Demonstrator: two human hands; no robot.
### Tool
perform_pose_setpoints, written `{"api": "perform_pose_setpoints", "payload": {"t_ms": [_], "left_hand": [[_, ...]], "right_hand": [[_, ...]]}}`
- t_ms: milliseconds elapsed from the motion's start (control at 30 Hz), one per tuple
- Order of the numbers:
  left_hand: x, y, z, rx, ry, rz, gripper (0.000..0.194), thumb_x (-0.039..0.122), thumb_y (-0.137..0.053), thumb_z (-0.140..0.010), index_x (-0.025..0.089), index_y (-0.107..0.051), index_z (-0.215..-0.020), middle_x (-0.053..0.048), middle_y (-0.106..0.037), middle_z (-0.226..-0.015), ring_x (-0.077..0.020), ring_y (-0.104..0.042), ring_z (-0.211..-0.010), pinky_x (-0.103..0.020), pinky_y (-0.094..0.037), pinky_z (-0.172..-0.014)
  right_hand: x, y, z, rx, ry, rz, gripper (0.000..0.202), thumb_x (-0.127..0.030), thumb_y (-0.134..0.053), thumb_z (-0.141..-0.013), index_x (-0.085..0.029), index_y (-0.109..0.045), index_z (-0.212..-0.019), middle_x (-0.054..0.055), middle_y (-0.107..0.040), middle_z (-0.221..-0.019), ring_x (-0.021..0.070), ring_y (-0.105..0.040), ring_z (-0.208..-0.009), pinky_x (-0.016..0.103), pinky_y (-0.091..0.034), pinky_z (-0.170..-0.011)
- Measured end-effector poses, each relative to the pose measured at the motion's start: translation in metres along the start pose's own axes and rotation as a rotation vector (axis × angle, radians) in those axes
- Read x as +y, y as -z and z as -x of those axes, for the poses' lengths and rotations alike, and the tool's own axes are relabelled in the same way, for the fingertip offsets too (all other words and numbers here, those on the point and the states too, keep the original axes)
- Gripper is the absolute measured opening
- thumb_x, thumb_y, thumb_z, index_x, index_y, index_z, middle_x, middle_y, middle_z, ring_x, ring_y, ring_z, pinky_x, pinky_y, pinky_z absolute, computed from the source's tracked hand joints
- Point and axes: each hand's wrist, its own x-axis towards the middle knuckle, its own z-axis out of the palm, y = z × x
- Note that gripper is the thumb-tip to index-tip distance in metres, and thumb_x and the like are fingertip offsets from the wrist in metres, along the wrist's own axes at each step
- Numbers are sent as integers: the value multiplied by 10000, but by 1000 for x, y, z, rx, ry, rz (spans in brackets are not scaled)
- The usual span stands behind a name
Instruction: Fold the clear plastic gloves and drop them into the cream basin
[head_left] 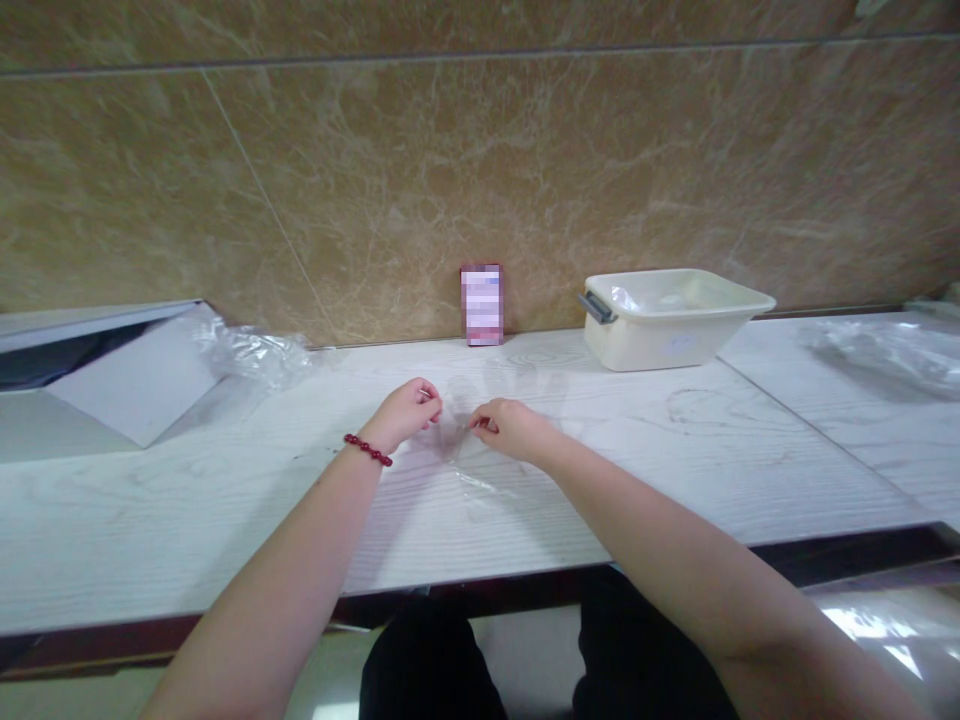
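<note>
A thin clear plastic bag (466,478) hangs between my hands, low over the white tabletop, and its outline is hard to make out. My left hand (409,412), with a dark red bead bracelet at the wrist, pinches one side of it near the top. From the other side my right hand (516,432) is closed in a pinch on the same bag. A small gap separates the two sets of fingertips.
A cream plastic tub (675,335) with a grey handle stands at the back right, clear plastic inside. A phone (482,305) leans against the marbled wall. At left are an open white box (142,385) and crumpled clear plastic (266,355); more plastic sheeting (892,352) lies far right.
</note>
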Motion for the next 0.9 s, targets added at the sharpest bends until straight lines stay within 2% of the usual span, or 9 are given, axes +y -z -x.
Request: {"api": "perform_pose_setpoints", "payload": {"t_ms": [133, 267, 400, 533, 700, 900], "left_hand": [[-1, -2, 0, 33, -40, 94, 205, 174, -503, -617, 179, -416, -803, 30, -515, -574, -104, -516, -548, -213, -420, -495], [-2, -4, -1, 17, -93, 151, 231, 183, -513, -629, 181, -409, -836, 34, -526, -589, -94, -513, -540, -221, -424, -520], [-1, -9, 0, -11, -128, 193, 250, 186, -532, -631, 176, -404, -845, 44, -528, -583, -80, -502, -515, -211, -405, -519], [1, -11, 3, -64, -159, 226, 290, 212, -561, -630, 174, -396, -866, 55, -526, -573, -77, -503, -522, -209, -398, -527], [2, -14, 5, -111, -191, 205, 325, 264, -572, -640, 177, -386, -893, 52, -532, -589, -93, -531, -558, -231, -414, -552], [-2, -17, 2, -145, -214, 192, 334, 301, -574, -642, 170, -392, -889, 31, -562, -616, -105, -548, -582, -231, -412, -544]], "right_hand": [[0, -2, 0, -69, 129, 53, 272, -127, -435, -730, -172, -634, -910, 44, -611, -800, 124, -525, -733, 215, -375, -679], [1, -6, 0, -100, 200, 63, 276, -134, -425, -740, -168, -624, -928, 62, -598, -839, 140, -519, -787, 244, -370, -722], [1, -6, 0, 31, 98, -33, 237, -170, -494, -707, -142, -582, -925, 53, -571, -810, 118, -505, -726, 234, -377, -687], [2, -3, -1, 197, 18, -182, 358, -158, -532, -671, -149, -476, -1024, 52, -533, -965, 65, -472, -623, 222, -386, -656], [1, -4, -1, 198, 68, -246, 377, -114, -492, -687, -191, -459, -1055, 28, -526, -1017, 46, -481, -610, 210, -391, -660], [2, -3, -2, 222, 47, -163, 164, -141, -479, -713, -168, -581, -839, 19, -557, -824, 61, -497, -623, 199, -384, -658]]}}
